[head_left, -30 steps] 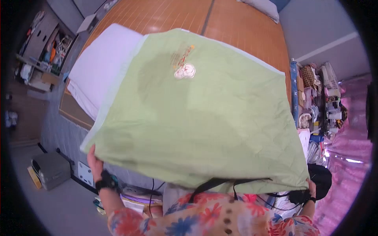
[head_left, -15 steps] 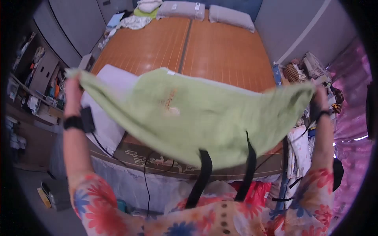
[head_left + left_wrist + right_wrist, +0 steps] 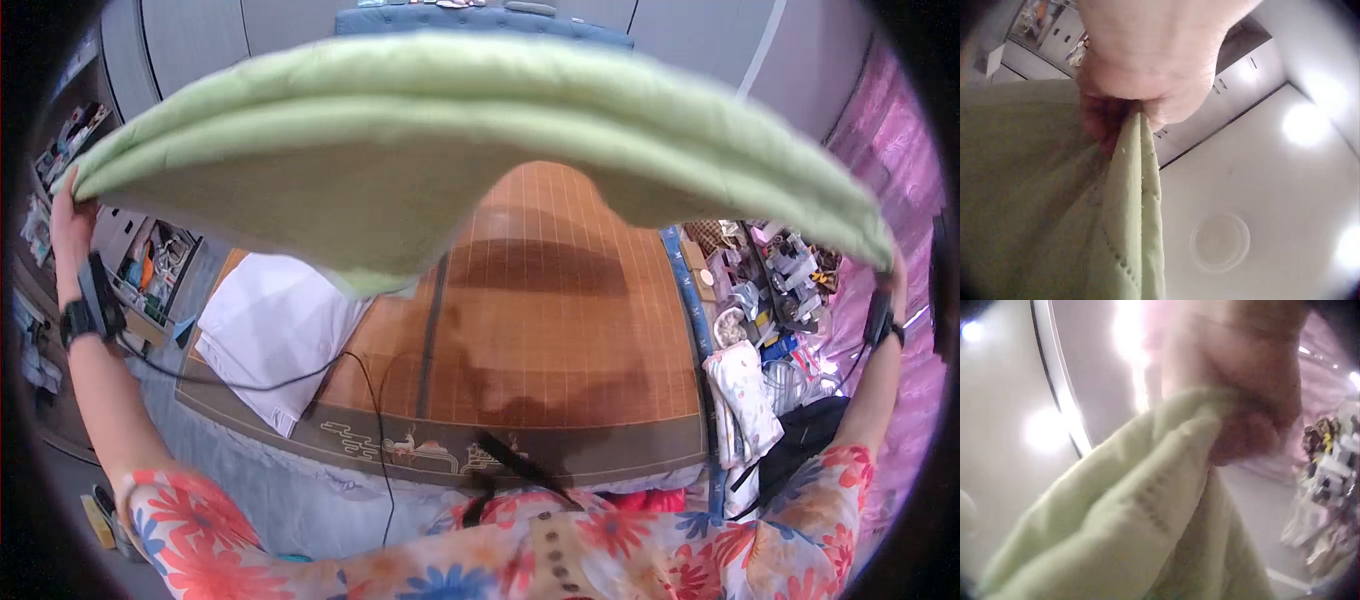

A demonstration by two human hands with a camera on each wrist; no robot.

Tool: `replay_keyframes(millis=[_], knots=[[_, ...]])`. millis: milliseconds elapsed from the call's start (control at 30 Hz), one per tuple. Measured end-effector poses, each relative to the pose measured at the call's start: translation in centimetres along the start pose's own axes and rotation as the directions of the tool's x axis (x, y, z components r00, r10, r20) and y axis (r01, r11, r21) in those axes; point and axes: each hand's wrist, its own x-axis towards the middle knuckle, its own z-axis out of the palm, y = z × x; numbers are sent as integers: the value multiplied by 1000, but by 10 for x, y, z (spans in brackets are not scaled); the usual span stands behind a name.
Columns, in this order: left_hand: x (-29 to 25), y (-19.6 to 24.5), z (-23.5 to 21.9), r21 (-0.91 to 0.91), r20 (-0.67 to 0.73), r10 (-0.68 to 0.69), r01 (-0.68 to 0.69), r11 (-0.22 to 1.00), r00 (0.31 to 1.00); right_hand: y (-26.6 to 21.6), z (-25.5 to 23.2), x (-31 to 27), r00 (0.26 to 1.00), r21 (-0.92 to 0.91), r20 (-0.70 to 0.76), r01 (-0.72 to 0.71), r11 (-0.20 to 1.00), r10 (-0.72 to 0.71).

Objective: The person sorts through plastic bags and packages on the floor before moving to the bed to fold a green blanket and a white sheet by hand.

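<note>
A light green quilt [image 3: 480, 95] arches across the head view, raised over the bed mat [image 3: 580, 320] with its middle billowing upward. At the far left, my left hand [image 3: 74, 225] grips one corner of it. The left wrist view shows the fingers of that hand [image 3: 1141, 78] curled round the folded, stitched edge. At the far right, my right hand [image 3: 895, 282] holds the other corner. In the right wrist view the quilt [image 3: 1110, 519] bunches out from beneath the curled fingers. Both arms are spread wide and lifted.
A folded white cloth [image 3: 275, 330] lies on the bed's left side. Shelves with clutter [image 3: 150, 265] stand at left. Piled items [image 3: 770, 290] and a pink curtain [image 3: 915, 140] line the right. A black cable [image 3: 265, 385] runs from the left wrist across the view.
Both hands have risen and spread apart from waist height, lifting the quilt off the bed. Its near edge has swung up and away, and more of the brown mat shows.
</note>
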Motion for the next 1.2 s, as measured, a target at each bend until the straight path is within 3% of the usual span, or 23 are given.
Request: replay_keyframes(millis=[67, 100, 167, 200, 233, 300, 367, 400, 500, 567, 667, 700, 733, 800, 833, 867, 900, 933, 967, 1000, 1033, 1100, 1200], knots=[[-61, -6, 3, 67, 12, -39, 38, 997, 999, 13, 15, -64, 963, -47, 123, -235, 971, 239], [-88, -11, -9, 105, 18, -67, 65, 992, 998, 28, 5, -95, 957, -90, -49, -288, 953, 285], [-134, -32, -44, 161, -26, -124, 126, 979, 992, 56, -2, -150, 881, -193, -78, -472, 860, 467], [-164, -46, -52, 140, -64, -197, 204, 969, 978, 85, -52, -158, 755, -372, -239, -652, 660, 611], [-195, -61, -54, 114, -101, -267, 277, 954, 958, 106, -58, -186, 810, -455, -208, -576, 679, 547], [-244, -89, -58, 207, -66, -324, 330, 921, 944, 127, -43, -228, 715, -409, -303, -695, 591, 631], [-280, -122, -57, 173, -142, -416, 436, 883, 898, 153, -42, -246, 722, -630, -371, -658, 412, 584], [-289, -144, -66, 167, -148, -440, 461, 872, 886, 174, -52, -251, 797, -742, -185, -497, 450, 575], [-306, -220, -93, 181, -187, -493, 523, 833, 849, 167, 25, -254, 796, -909, -166, -352, 223, 582], [-325, -245, -63, 218, -257, -512, 565, 796, 820, 186, 65, -253, 744, -801, -137, -472, 369, 654], [-332, -266, -20, 254, -141, -572, 588, 768, 808, 193, 138, -236, 722, -850, -105, -422, 315, 684], [-333, -267, 4, 271, -88, -591, 591, 760, 802, 195, 158, -232, 817, -840, 56, -272, 469, 574], [-335, -263, 33, 288, -35, -608, 591, 754, 793, 215, 162, -214, 810, -944, 110, -96, 315, 576], [-346, -253, 102, 347, 128, -628, 559, 753, 767, 190, 239, -207, 803, -909, 227, -29, 417, 551], [-354, -261, 129, 339, 205, -638, 558, 757, 742, 181, 277, -205, 779, -804, 389, 28, 594, 491], [-364, -271, 152, 329, 284, -643, 558, 762, 711, 167, 320, -215, 793, -782, 372, -13, 623, 483], [-375, -283, 172, 407, 385, -606, 461, 789, 697, 160, 358, -218, 746, -792, 457, 94, 603, 484], [-389, -293, 193, 468, 486, -569, 353, 810, 663, 138, 399, -232, 684, -743, 504, 31, 669, 527], [-409, -294, 221, 369, 545, -545, 401, 838, 637, 152, 425, -240, 663, -661, 658, 280, 696, 358], [-428, -292, 247, 269, 601, -514, 451, 851, 612, 137, 453, -255, 629, -619, 677, 205, 758, 383], [-444, -291, 264, 282, 624, -467, 377, 882, 627, 147, 473, -269, 645, -463, 718, 164, 871, 260], [-460, -292, 275, 291, 646, -421, 305, 907, 636, 83, 500, -279, 523, -524, 665, -182, 832, 533], [-465, -289, 270, 480, 623, -381, 51, 876, 683, 97, 499, -283, 458, -369, 753, -301, 879, 473]])
